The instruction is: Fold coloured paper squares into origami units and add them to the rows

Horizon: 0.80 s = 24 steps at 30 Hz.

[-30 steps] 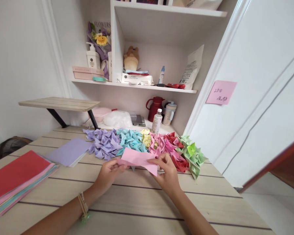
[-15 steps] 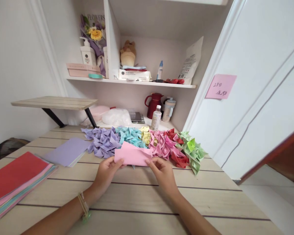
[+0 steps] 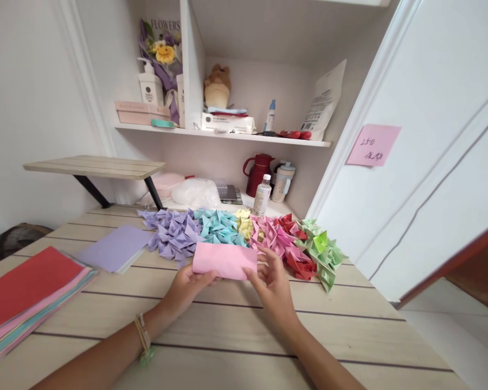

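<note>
Since the earlier frame, the pink paper [image 3: 225, 261] is closing up: its rear flap, which was poking up askew, is now lining up with the front layer as one rectangle, and I'm seeing the right fingers spreading more. Going left to right, the red-topped paper stack [image 3: 28, 287] and purple-topped paper stack [image 3: 114, 249] are lying flat and unfolded on the table [image 3: 219, 330]. My left hand [image 3: 185, 287] is pinching the paper's lower left edge, above the table and in front of the purple folded pieces [image 3: 174, 230] and blue folded pieces [image 3: 217, 225]; my right hand [image 3: 274, 290] is gripping its lower right corner. Beyond, yellow [image 3: 243, 223], pink [image 3: 272, 238], red [image 3: 303, 268] and green folded pieces [image 3: 327, 254] are sitting pointed and shaped, so I'm judging this paper early in its folding, with most creases still lacking.
</note>
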Motion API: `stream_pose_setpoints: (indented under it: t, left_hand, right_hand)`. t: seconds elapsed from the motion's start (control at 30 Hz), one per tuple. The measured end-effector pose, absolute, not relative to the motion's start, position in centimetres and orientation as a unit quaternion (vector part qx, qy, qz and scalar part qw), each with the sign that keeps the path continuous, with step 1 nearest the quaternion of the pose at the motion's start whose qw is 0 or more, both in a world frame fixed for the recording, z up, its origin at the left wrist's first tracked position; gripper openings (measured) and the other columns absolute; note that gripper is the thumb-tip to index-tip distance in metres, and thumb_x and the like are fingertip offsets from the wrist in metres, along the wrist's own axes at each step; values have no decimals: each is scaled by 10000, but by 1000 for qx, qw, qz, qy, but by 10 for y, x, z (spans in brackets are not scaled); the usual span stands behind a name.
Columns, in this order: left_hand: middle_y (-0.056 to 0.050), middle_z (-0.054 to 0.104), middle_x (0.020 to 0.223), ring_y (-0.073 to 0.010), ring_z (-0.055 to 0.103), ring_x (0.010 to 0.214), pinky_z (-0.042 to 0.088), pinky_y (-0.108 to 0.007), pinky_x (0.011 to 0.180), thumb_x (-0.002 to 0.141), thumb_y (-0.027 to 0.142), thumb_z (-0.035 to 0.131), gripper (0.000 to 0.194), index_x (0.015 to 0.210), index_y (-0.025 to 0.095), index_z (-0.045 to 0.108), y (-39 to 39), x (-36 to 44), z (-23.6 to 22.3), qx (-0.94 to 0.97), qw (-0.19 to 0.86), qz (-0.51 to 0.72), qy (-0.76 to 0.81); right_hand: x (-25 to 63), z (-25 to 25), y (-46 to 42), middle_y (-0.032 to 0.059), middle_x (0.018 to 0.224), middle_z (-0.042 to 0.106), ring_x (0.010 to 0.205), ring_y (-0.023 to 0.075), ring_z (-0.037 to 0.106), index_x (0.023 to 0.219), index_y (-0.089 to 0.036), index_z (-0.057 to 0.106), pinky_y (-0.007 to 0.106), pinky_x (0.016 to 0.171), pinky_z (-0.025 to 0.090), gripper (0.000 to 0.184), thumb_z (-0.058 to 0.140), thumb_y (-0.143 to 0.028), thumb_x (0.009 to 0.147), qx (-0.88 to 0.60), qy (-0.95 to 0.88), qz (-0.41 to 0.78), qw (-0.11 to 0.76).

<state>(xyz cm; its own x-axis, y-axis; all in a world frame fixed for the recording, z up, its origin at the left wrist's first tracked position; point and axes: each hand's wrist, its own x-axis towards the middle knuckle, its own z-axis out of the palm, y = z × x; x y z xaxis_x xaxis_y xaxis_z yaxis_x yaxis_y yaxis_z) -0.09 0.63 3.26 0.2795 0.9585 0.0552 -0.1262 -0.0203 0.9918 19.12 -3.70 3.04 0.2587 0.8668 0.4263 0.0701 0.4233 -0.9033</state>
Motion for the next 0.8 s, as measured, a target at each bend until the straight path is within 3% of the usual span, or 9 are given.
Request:
stream_pose_setpoints:
  t: [0.07,0.2,0.27,0.37,0.43,0.5,0.6,0.7,0.8]
  left_hand:
    - [-85,723,740,-229,668,722,531,-337,709,621,341,725,277,751,103,665,6,-1,34,534,573,478,399]
    - [-52,708,704,-191,667,627,532,-299,616,616,303,734,357,886,125,582,6,-1,38,507,566,523,386]
    - [-10,686,659,-160,649,557,522,-272,569,617,278,737,405,930,153,512,7,-1,39,493,560,543,385]
    - [38,649,630,-124,607,483,507,-251,533,615,259,741,468,971,186,446,8,-2,39,468,564,560,388]
    - [42,637,632,-121,594,473,494,-242,511,610,264,743,533,1032,193,426,8,-2,39,462,577,558,377]
    - [36,635,642,-133,599,478,494,-252,507,621,279,735,632,1142,201,386,6,-2,41,469,585,551,366]
    - [30,634,630,-169,633,509,524,-305,557,691,314,679,748,1301,216,258,2,-2,44,499,573,540,362]
    - [-22,665,672,-200,669,637,534,-329,653,735,342,629,575,1240,177,407,-3,-1,44,560,563,496,350]
    - [-73,696,795,-221,663,801,517,-316,741,670,293,697,420,1049,155,577,-6,0,39,608,565,441,344]
  right_hand:
    - [193,30,-36,48,990,518,625,93,549,1180,-238,413,242,606,499,504,648,-298,739,-444,-524,313,656]
    - [195,32,-37,66,1010,538,570,83,534,1165,-227,448,250,583,501,467,642,-296,746,-453,-526,296,656]
    - [195,35,-39,98,1110,518,669,123,583,1199,-243,444,299,661,522,554,688,-281,703,-440,-559,302,634]
    - [194,41,-44,121,1325,344,988,227,565,1243,-286,448,371,796,511,728,774,-249,593,-414,-625,336,570]
    - [193,43,-46,100,1385,252,1177,285,434,1174,-287,542,384,821,505,638,779,-250,583,-416,-653,344,531]
    - [191,43,-47,89,1376,278,1255,303,334,1051,-269,639,376,807,511,433,743,-255,631,-424,-668,335,511]
    - [189,39,-45,104,1279,421,1193,288,421,934,-246,696,360,773,518,221,667,-255,715,-436,-672,295,520]
    - [187,34,-43,113,1172,518,1107,276,493,902,-231,703,371,795,497,178,634,-245,739,-460,-668,218,543]
    - [187,31,-43,110,1166,521,1066,269,513,924,-235,690,394,861,454,206,650,-245,722,-465,-689,157,533]
